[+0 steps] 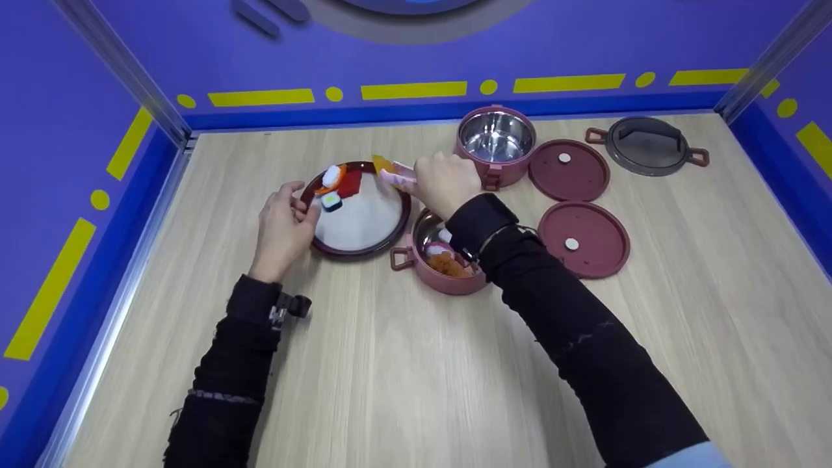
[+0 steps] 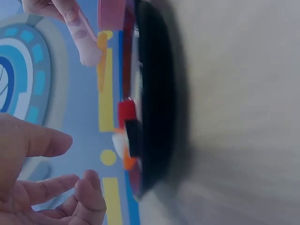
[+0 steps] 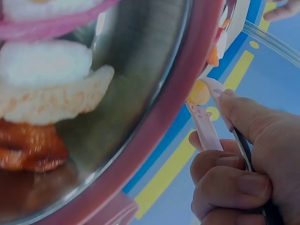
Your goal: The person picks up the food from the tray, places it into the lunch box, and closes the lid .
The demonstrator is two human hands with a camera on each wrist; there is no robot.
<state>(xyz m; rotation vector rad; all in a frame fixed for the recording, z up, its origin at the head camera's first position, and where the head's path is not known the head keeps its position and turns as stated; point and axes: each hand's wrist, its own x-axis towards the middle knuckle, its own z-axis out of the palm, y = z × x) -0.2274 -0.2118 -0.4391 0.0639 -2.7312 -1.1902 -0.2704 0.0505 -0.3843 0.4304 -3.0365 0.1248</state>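
Yellow-orange piece is up off the plate, by its far right rim, pinched in pink tongs. Right hand grips the tongs, fingers curled, arm reaching across the pot. Left hand at plate's left rim, fingers loosely bent, thumb apart, holding nothing; can't tell if it touches. Pale wood-grain table, blue-purple walls with yellow dashes. Right wrist hides part of pot and contents; both sleeves cut off at frame bottom.
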